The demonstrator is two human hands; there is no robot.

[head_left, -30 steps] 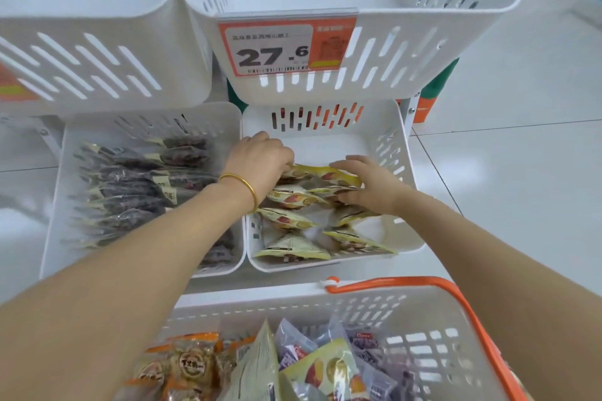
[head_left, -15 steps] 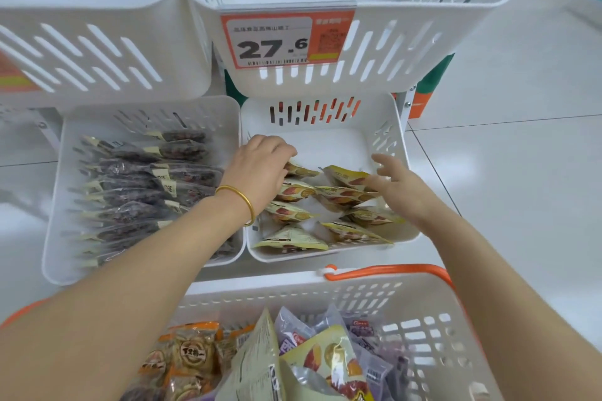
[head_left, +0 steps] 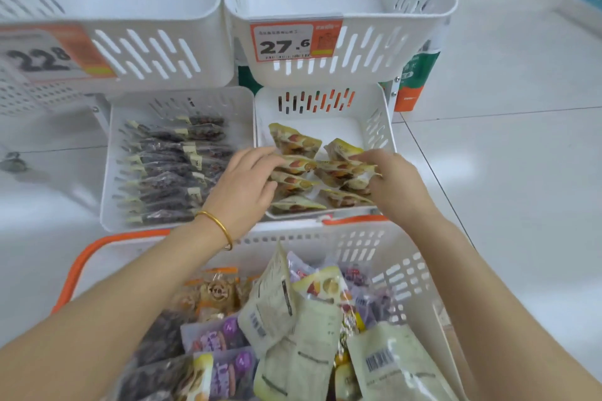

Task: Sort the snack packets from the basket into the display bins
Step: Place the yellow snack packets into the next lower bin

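Two hands, curled fingers on yellow packets

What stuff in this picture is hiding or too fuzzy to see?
Head view only:
Small print on the 27.6 price tag: too small.
Left price tag: blurred, cut by the left edge.
Green pack: mostly hidden behind the upper bin.
Basket: near end cut off by the bottom edge.
Whether the left hand grips the yellow packets: its fingers hide that.
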